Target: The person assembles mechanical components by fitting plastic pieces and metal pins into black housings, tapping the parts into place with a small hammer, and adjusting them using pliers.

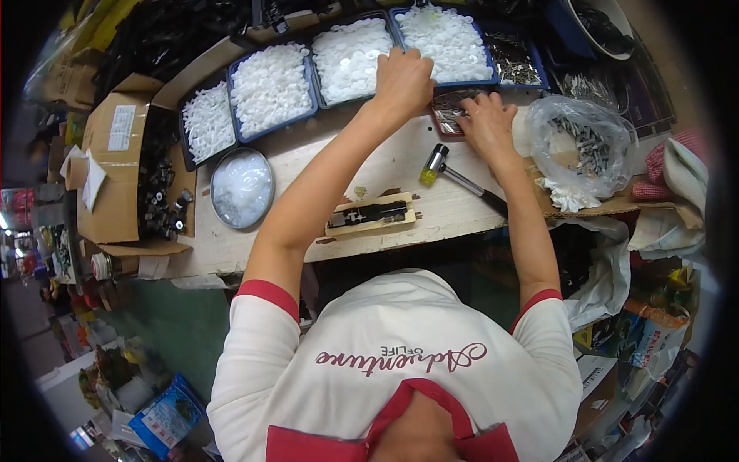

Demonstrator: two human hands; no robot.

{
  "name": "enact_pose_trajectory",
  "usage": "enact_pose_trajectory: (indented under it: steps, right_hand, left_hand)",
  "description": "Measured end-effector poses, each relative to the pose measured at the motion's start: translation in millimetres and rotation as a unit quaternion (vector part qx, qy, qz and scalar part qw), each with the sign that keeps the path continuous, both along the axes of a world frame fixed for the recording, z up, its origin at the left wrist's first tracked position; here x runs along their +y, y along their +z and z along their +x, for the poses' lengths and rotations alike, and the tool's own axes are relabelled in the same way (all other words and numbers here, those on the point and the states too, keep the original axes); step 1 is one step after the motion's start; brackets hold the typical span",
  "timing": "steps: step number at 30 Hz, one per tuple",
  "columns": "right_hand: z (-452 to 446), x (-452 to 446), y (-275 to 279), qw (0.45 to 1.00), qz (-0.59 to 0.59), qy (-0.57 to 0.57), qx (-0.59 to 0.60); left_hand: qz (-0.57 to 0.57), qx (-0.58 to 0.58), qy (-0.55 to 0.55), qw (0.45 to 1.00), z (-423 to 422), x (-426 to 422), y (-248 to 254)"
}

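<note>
My left hand [404,83] is closed, its fingers bent down at the near edge of a tray of white plastic pieces [443,46]. Whatever it may grip is hidden under the fingers. Over a small red tray [444,129] of thin metal pins [449,108], my right hand [489,129] has its fingers spread, the tips at the tray's right side. A hammer [462,179] with a yellow face lies just below that tray. Nearer to me on the bench, a pale wooden fixture [336,230] holds a long black part [377,212].
More trays of white pieces [269,81] line the back. A round dish [242,189] and a carton [115,165] of black parts stand at left. At right are a clear bag [550,127] of metal parts and a blue tray [514,61] of metal pieces.
</note>
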State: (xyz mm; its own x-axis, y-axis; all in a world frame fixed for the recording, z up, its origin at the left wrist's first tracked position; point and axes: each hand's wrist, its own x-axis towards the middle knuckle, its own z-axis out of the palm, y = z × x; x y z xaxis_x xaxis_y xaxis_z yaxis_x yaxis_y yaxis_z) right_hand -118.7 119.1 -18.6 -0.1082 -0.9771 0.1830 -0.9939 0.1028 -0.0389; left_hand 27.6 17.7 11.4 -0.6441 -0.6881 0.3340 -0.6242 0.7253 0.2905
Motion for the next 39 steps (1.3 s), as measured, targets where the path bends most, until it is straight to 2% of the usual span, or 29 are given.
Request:
enact_pose_trajectory:
  steps: [2, 5, 11, 13, 20, 23, 26, 30, 33, 34, 36, 37, 38, 39]
  right_hand:
    - [-1.1, -4.6, -6.4, 1.0, 0.011, 0.011, 0.008]
    - [2.4, -6.7, -4.3, 0.999, 0.018, 0.04, -0.02]
    - [-2.8, -4.5, -5.2, 0.996, -0.008, 0.061, -0.06]
    - [-5.1, -2.0, -5.9, 0.991, -0.018, 0.065, -0.114]
    - [-6.4, 5.1, -10.9, 0.987, -0.059, 0.079, -0.125]
    - [-6.1, 6.7, -12.9, 0.986, -0.085, 0.069, -0.123]
    - [-4.0, 8.7, -10.6, 0.986, -0.104, 0.051, -0.124]
    - [-3.5, 12.5, -4.6, 0.983, -0.112, 0.051, -0.134]
    - [-4.5, 15.7, -1.1, 0.981, -0.115, 0.042, -0.148]
    - [-4.8, 17.0, 0.0, 0.979, -0.116, 0.036, -0.161]
    - [-4.0, 19.2, 4.3, 0.976, -0.128, 0.04, -0.173]
    - [-3.4, 19.7, 7.4, 0.972, -0.138, 0.045, -0.186]
    - [-1.9, 20.5, 12.0, 0.971, -0.14, 0.044, -0.187]
    - [1.1, 21.9, 18.0, 0.96, -0.148, 0.07, -0.227]
  left_hand:
    - [-0.076, -0.03, 0.002, 0.997, -19.1, -13.7, -7.6]
    - [-0.093, -0.067, -0.007, 0.993, -35.0, -25.3, -16.7]
    - [-0.042, -0.118, -0.036, 0.991, -33.0, -30.4, -3.1]
    - [-0.046, -0.129, -0.037, 0.99, -32.9, -28.6, -1.2]
    - [-0.008, -0.154, -0.039, 0.987, -35.5, -32.0, 0.8]
    - [-0.083, -0.176, -0.035, 0.98, -33.9, -22.9, -2.2]
    - [-0.088, -0.208, -0.038, 0.973, -35.5, -17.9, 3.2]
    - [-0.098, -0.179, -0.045, 0.978, -35.7, -24.3, -1.6]
    - [-0.063, -0.142, -0.027, 0.988, -31.4, -38.6, -3.4]
    - [0.039, -0.039, -0.014, 0.998, -29.0, -44.0, -3.4]
    - [0.225, 0.134, 0.0, 0.965, -16.1, -43.8, 9.9]
    - [0.223, 0.134, -0.001, 0.966, -7.8, -37.1, 18.4]
    - [0.365, 0.251, -0.015, 0.896, 0.7, -29.2, 24.4]
    - [0.494, 0.359, -0.026, 0.791, 8.6, -19.7, 26.4]
